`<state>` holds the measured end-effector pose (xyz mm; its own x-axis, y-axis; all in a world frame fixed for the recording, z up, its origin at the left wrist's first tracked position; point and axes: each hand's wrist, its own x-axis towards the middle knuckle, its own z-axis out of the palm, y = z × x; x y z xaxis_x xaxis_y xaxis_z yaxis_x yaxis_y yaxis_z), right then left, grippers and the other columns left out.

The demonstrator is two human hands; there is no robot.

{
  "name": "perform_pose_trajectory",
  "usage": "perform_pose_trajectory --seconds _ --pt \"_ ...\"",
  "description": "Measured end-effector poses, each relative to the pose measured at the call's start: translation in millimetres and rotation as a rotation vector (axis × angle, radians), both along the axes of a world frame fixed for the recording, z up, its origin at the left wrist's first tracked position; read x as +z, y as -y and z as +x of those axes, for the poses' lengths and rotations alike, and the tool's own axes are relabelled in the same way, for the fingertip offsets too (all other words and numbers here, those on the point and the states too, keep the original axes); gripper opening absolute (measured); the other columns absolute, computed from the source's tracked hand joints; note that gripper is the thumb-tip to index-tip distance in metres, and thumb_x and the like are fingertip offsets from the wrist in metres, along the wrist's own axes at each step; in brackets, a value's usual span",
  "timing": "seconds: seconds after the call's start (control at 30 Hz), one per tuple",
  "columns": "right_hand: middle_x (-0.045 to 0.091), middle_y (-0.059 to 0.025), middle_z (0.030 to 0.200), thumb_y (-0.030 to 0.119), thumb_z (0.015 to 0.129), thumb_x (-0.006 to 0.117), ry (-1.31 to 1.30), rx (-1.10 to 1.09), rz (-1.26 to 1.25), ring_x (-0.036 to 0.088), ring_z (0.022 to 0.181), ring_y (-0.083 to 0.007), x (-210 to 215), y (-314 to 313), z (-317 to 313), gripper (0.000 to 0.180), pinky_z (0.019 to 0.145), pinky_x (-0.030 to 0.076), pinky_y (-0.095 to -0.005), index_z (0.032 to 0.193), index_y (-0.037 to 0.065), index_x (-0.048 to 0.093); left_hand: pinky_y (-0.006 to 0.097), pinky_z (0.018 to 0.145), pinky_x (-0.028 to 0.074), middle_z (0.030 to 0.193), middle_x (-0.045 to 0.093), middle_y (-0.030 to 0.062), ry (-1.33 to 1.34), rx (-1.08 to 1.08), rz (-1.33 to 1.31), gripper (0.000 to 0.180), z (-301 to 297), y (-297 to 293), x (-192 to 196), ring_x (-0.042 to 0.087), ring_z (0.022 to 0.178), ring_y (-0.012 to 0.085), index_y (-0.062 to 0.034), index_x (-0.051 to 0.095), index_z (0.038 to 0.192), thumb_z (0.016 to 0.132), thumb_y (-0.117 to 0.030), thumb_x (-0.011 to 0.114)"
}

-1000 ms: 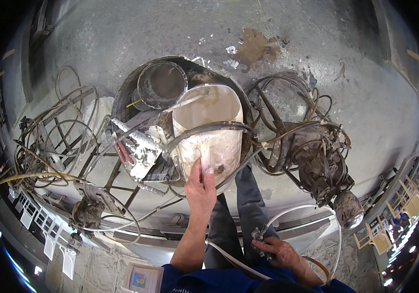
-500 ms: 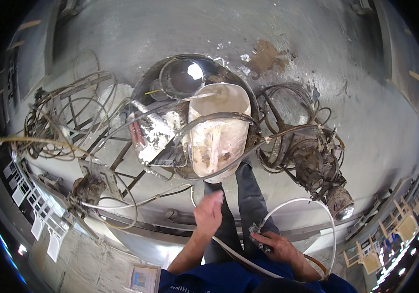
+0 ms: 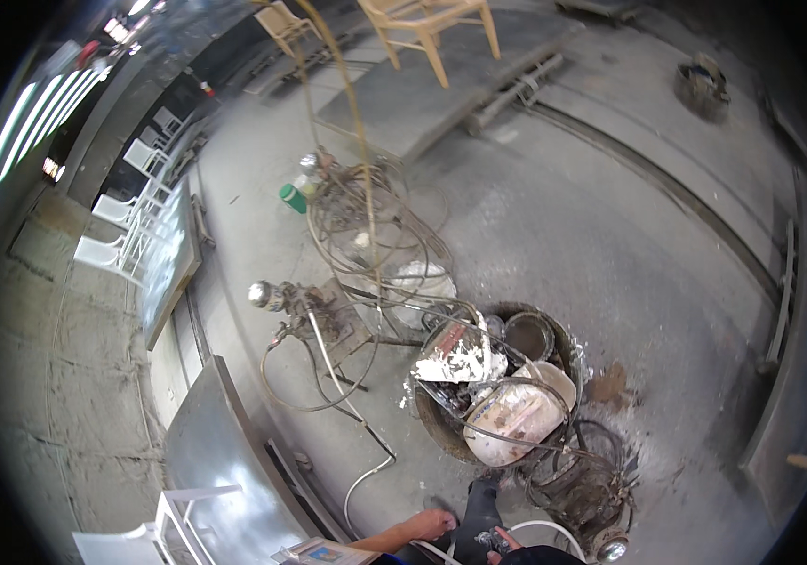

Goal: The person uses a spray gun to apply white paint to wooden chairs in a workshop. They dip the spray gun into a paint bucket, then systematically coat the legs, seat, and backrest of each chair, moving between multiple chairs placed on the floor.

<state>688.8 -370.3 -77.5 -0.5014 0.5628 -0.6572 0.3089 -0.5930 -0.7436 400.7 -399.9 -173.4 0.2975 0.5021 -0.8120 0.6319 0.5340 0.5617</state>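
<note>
Grey concrete floor (image 3: 554, 245) spreads through a large workshop, its edges bowed by the fisheye view, with a wooden chair (image 3: 429, 21) at the top and white chairs (image 3: 113, 254) along the left. Below and right of centre sits a large round tub (image 3: 438, 428), crowded with a stained whitish container (image 3: 514, 419), a dark bucket (image 3: 527, 336) and a white-splattered tray (image 3: 457, 360). Tangled hoses and a grimy pump (image 3: 587, 499) lie just right of it; a brown stain (image 3: 612, 384) marks the floor beyond. At the bottom edge, the person's left hand (image 3: 435, 524) is near a dark trouser leg (image 3: 480, 508), its fingers curled; whether they pinch anything cannot be told. Beside that leg, the partly cropped right hand (image 3: 507, 540) has its fingers closed around a small metal tool (image 3: 486, 540), near an arching white hose (image 3: 554, 527).
</note>
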Motion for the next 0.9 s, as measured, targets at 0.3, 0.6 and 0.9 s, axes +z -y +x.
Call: perform_pose_trajectory --seconds 0.3,0.6,0.9 --pt "0.069 -0.0199 0.128 0.023 0.095 0.067 0.019 0.191 0.361 0.071 0.109 -0.0298 -5.6 44.1 -20.2 0.065 0.097 0.054 -0.0415 0.156 0.019 0.044 0.041 0.067 0.056 0.085 0.073 0.0089 -0.065 0.156 -0.246 0.027 -49.7 138.8 -23.8 0.070 0.072 0.0182 -0.0104 0.070 0.117 0.102 -0.030 0.060" --pt "0.070 -0.0203 0.118 0.012 0.089 0.073 -0.149 0.340 0.714 0.066 0.109 -0.0379 70.0 118.9 -49.7 0.066 0.093 0.049 -0.0469 0.151 0.013 0.050 0.045 0.080 0.046 0.104 0.057 0.0117 0.060 -0.016 -0.081 0.039 7.3 167.2 28.6 0.055 0.090 0.0228 -0.0114 0.058 0.128 0.101 -0.039 0.054" --pt "0.071 -0.0217 0.117 0.013 0.086 0.075 -0.487 0.299 0.740 0.067 0.104 -0.0387 99.6 161.8 -69.4 0.064 0.090 0.051 -0.0473 0.146 0.009 0.054 0.048 0.093 0.035 0.123 0.042 0.0146 0.227 0.074 0.070 0.053 67.1 121.3 89.0 0.040 0.109 0.0273 -0.0124 0.045 0.138 0.100 -0.049 0.048"
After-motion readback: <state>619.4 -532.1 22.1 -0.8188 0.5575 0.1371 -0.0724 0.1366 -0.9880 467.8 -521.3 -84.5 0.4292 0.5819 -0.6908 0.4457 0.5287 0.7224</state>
